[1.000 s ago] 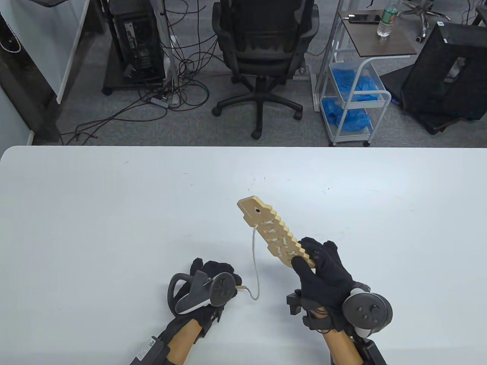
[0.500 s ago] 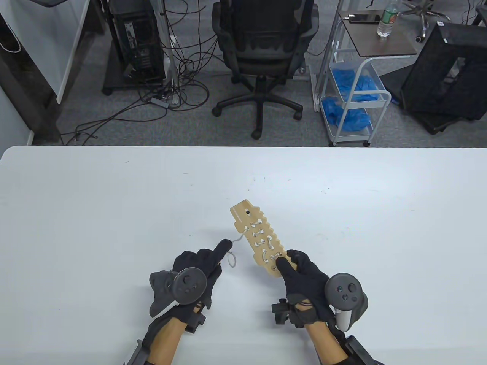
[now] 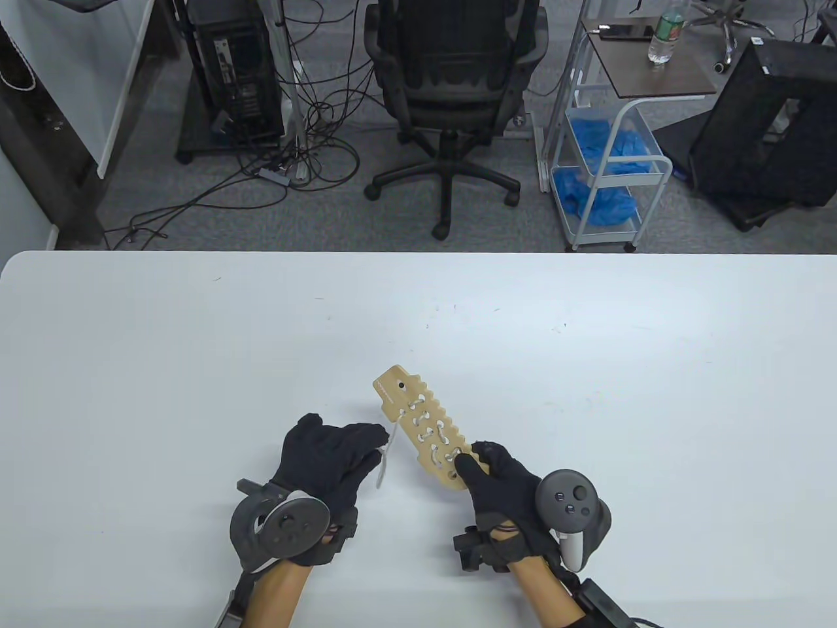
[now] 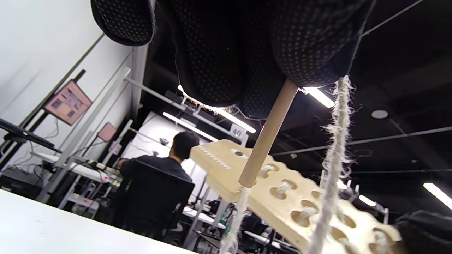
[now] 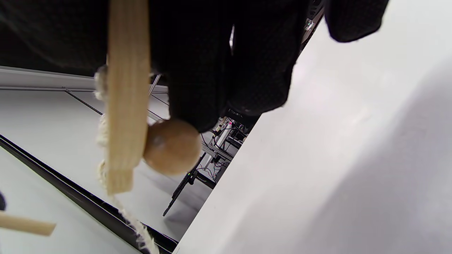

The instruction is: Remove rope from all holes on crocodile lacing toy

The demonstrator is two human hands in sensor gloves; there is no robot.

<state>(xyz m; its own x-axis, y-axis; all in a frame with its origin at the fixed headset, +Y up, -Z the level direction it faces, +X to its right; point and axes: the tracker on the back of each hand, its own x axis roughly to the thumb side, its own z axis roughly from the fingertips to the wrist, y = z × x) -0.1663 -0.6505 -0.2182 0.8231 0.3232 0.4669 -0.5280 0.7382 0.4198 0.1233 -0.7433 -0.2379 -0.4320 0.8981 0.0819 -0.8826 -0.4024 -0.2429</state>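
Wooden crocodile is mostly laced — my right hand grips its tail, my left hand pinches the rope needle.

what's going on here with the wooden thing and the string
A person in black sensor gloves is unlacing a wooden crocodile lacing toy above a white table. The right hand grips the toy's near end, holding it off the table. The left hand pinches the wooden needle at the rope's free end, beside the toy's head. The rope is still threaded through most of the holes, so the bulk of the unlacing is left. A wooden bead sits against the toy near the right hand's fingers.
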